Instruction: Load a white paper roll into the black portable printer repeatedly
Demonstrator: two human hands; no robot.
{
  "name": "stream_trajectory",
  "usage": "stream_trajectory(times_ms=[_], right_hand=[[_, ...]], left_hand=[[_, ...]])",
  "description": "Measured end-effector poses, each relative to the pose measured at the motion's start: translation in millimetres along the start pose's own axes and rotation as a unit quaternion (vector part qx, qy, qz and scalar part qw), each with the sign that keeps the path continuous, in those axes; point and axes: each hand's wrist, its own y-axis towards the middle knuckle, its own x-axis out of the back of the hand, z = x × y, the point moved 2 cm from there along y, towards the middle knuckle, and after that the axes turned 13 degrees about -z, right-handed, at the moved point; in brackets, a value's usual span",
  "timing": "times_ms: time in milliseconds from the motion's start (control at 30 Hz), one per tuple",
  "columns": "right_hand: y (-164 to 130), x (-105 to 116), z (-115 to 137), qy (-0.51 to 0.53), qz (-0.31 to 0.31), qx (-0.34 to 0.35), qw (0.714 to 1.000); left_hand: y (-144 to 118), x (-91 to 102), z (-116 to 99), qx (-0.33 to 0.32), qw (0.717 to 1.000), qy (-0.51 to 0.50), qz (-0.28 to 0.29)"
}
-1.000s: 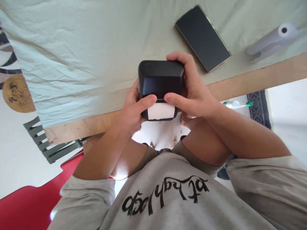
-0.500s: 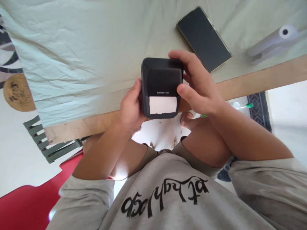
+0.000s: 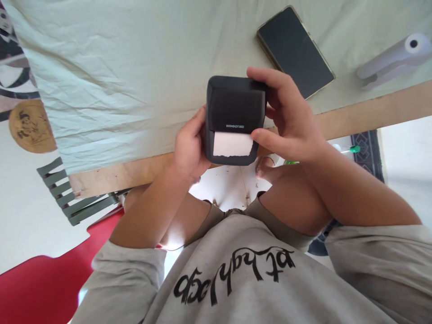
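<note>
- Holding the small black printer (image 3: 235,118) in both hands, you have it just above the near edge of the table (image 3: 354,119), over your lap.
- Your left hand (image 3: 189,150) wraps the printer's left side, palm against the casing and fingers tucked behind it, firmly grasping it.
- Your right hand (image 3: 290,119) clamps the other side: fingers curl over the top right corner, and the thumb presses the front face just beside the paper slot.
- White label paper (image 3: 232,145) pokes out of the slot on the printer's front, its lower edge torn and ragged, just under the small brand lettering.
- Pale green cloth (image 3: 118,67) covers the table, wrinkled, with the bare wooden edge showing along the near side.
- On the cloth, a dark phone (image 3: 295,50) lies face up, near your right hand but apart from it.
- Farther right, a white roll (image 3: 393,59) lies on its side on the cloth.
- Below the table edge, a green-capped pen (image 3: 349,149) peeks out past your right wrist.
</note>
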Motion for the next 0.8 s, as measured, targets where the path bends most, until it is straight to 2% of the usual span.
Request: stream_trajectory(times_ms=[100, 233, 300, 400, 533, 633, 700, 733, 800], right_hand=[[2, 0, 8, 0.009, 0.023, 0.064, 0.998], [8, 5, 21, -0.086, -0.097, 0.111, 0.985], [10, 4, 28, -0.116, -0.155, 0.104, 0.976], [11, -2, 35, -0.099, -0.211, 0.085, 0.969], [12, -5, 35, -0.030, -0.255, 0.114, 0.960], [11, -3, 36, -0.092, -0.230, 0.119, 0.961], [10, -3, 43, -0.203, -0.170, 0.110, 0.958], [10, -5, 47, -0.274, -0.124, 0.095, 0.949], [10, -9, 58, -0.423, -0.024, 0.048, 0.905]], left_hand=[[-2, -0.7, 0, 0.004, 0.997, -0.008, 0.076], [-4, 4.8, 2, -0.051, 0.997, 0.001, 0.063], [-4, 7.2, 3, -0.056, 0.996, 0.019, 0.063], [-4, 8.7, 4, -0.055, 0.994, 0.049, 0.078], [-4, 9.6, 1, -0.041, 0.993, 0.077, 0.079], [-4, 9.8, 0, -0.040, 0.993, 0.077, 0.085], [-5, 9.0, 1, -0.036, 0.992, 0.069, 0.104], [-5, 8.4, 1, -0.033, 0.991, 0.067, 0.112], [-6, 7.5, 2, -0.038, 0.990, 0.066, 0.115]])
